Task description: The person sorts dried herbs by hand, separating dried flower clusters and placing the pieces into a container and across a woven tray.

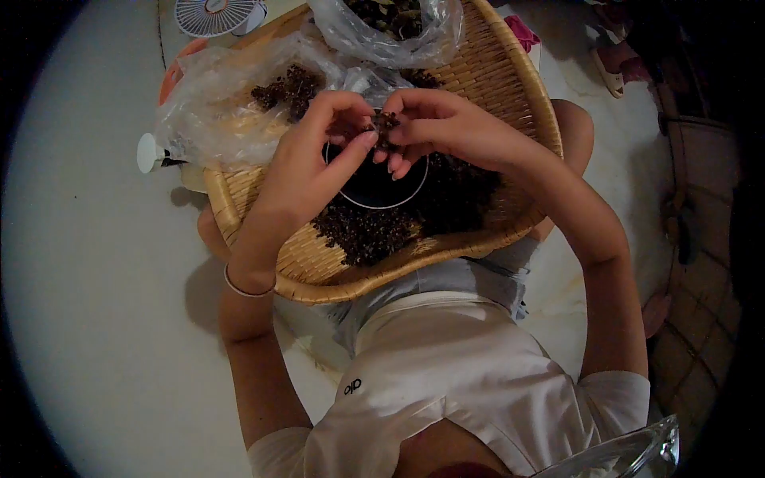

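A small clump of dark brown plant matter (384,126) is pinched between the fingertips of both hands. My left hand (328,151) has its thumb and index finger closed on the clump's left side. On the right side, my right hand (426,131) grips it, fingers curled. Both hands are above a dark round bowl (386,209) with a pale rim. Dark pieces (366,233) lie around the bowl in a wide woven basket (307,288), which rests on the lap.
A clear plastic bag (191,119) with dark clumps lies at the basket's left. Another bag (446,40) holds greenish-brown pieces at the top. A white fan (211,14) stands at the upper left. Another person's foot (612,72) shows at the upper right.
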`<state>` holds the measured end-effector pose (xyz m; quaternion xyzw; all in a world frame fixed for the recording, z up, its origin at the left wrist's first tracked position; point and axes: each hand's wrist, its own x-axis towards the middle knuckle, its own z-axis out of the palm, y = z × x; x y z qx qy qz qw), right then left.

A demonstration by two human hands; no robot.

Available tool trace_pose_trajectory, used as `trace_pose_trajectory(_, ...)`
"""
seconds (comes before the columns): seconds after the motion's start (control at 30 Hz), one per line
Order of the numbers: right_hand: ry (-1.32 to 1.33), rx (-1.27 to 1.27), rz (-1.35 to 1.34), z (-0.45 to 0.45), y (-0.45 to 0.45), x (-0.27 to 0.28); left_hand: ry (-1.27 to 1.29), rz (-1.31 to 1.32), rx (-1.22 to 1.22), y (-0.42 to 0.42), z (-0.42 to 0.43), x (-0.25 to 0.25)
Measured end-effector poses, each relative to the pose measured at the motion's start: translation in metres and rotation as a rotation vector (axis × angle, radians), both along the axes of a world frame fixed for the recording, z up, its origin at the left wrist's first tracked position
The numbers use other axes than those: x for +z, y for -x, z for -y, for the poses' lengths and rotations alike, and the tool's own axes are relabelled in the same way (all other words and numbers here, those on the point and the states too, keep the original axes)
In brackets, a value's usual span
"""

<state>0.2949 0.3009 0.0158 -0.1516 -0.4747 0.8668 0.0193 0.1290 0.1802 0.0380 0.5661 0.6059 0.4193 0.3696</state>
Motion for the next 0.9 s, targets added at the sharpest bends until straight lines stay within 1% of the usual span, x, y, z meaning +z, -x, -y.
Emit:
trace_pose_trajectory(0.53,0.037,-0.017,0.003,0.0009,0.0008,-0.0007,0.0,0.007,-0.014,-0.0007,-0.0015,-0.0003)
trace_pose_trajectory(0.73,-0.016,-0.004,0.017,0.0008,0.0016,-0.0024,0.003,-0.005,-0.02,0.0,-0.0015,-0.0022)
trace_pose_trajectory(0.9,0.048,-0.018,0.006,0.0001,0.0015,-0.0029,0.004,-0.007,-0.017,-0.0007,-0.0013,-0.0014)
